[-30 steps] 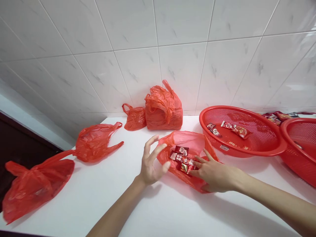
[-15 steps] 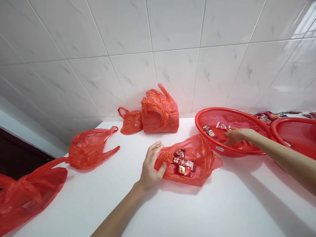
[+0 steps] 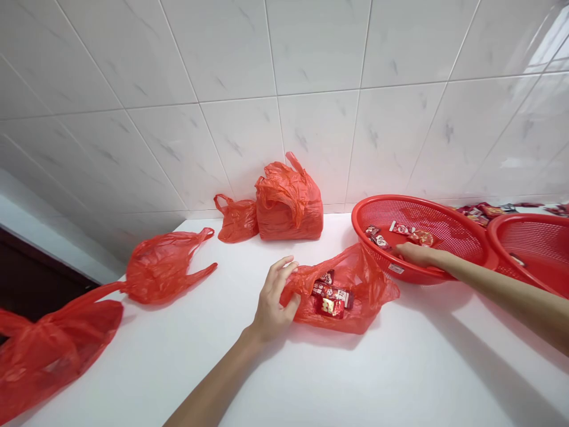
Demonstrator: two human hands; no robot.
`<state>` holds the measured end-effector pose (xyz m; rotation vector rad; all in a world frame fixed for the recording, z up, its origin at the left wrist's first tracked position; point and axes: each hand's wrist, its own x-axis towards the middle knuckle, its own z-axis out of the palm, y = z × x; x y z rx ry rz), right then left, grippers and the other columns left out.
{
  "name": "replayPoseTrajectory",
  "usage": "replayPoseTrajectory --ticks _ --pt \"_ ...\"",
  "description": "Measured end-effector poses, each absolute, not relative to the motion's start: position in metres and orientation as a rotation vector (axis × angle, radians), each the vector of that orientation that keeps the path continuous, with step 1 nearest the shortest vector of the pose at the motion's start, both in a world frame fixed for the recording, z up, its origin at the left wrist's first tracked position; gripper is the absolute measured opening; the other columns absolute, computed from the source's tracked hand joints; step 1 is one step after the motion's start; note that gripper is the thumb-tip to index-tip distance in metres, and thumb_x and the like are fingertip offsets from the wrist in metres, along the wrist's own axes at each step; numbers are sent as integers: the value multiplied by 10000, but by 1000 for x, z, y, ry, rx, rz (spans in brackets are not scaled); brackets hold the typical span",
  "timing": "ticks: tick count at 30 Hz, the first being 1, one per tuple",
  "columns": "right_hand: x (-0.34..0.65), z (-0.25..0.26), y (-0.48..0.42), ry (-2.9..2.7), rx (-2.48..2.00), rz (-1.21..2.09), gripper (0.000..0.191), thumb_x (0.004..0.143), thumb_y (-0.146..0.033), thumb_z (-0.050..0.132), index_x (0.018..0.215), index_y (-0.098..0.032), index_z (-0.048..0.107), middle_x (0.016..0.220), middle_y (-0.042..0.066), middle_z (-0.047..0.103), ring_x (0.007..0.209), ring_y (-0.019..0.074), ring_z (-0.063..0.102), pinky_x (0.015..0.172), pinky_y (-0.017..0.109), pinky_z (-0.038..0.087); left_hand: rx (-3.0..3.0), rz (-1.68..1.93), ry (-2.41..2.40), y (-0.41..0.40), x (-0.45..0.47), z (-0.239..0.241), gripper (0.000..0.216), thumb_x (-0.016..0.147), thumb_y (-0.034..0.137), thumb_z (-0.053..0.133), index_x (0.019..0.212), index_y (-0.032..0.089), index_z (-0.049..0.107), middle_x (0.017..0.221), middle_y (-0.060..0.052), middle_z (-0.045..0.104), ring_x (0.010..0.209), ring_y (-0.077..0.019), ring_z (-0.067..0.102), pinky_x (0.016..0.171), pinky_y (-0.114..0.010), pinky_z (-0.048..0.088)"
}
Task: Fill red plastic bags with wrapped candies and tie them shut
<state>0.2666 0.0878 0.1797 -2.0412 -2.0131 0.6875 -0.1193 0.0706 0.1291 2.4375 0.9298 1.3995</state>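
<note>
At the left rim of an opened red plastic bag [image 3: 355, 317] is my left hand [image 3: 273, 299], its thumb and curved fingers around the thin plastic. Inside the bag lie several small wrapped snacks [image 3: 332, 293], dark red with one gold-marked packet. My right hand [image 3: 415, 254] reaches down into a red mesh basket [image 3: 462, 234], fingers curled together near its front wall. The fingertips are low in the basket, and what they hold cannot be made out. Close to that hand are a round red-and-gold packet [image 3: 422, 238], a red-and-white packet [image 3: 401, 228] and dark wrapped pieces [image 3: 377, 238].
A second red basket [image 3: 533, 222] stands at the right, with loose wrapped snacks [image 3: 486, 212] behind it. Against the tiled wall sit a small red bag [image 3: 240, 222] and a bulky full one [image 3: 291, 210]. More red bags [image 3: 164, 270] lie along the left of the white table [image 3: 338, 385].
My right hand has moved lower and slightly left in the basket, and its fingers have curled. The round packet now shows behind it. My left hand stays at the bag.
</note>
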Motion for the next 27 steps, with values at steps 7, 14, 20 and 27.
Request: replayPoseTrajectory --ticks 7,14,20,27 --pt "267 201 94 -1691 -1943 958 190 590 -258 669 594 -217 483 544 -28 559 571 167 613 566 271 515 2432 1397 916 72 -121 131 566 845 61 547 1373 261 505 1377 -129 550 1175 -263 646 957 -430 594" --pt "272 211 97 -1507 -1761 1027 282 513 -372 775 649 -183 616 689 20 674 686 175 653 644 274 553 2435 1379 944 71 -122 132 534 848 73 551 1347 258 526 1363 -132 554 1212 -279 626 953 -430 595" --pt "283 212 106 -1542 -1830 878 198 537 -269 770 688 -144 747 628 18 684 665 195 662 630 275 543 2448 1380 950 72 -122 133 513 844 74 547 1325 251 544 1350 -134 562 1235 -282 607 956 -428 593" --pt "289 222 110 -1616 -2037 700 99 643 -193 675 638 -152 764 569 20 662 589 186 627 587 284 516 2468 1377 971 73 -122 133 506 846 65 546 1316 250 547 1346 -133 566 1227 -276 612 935 -411 602"
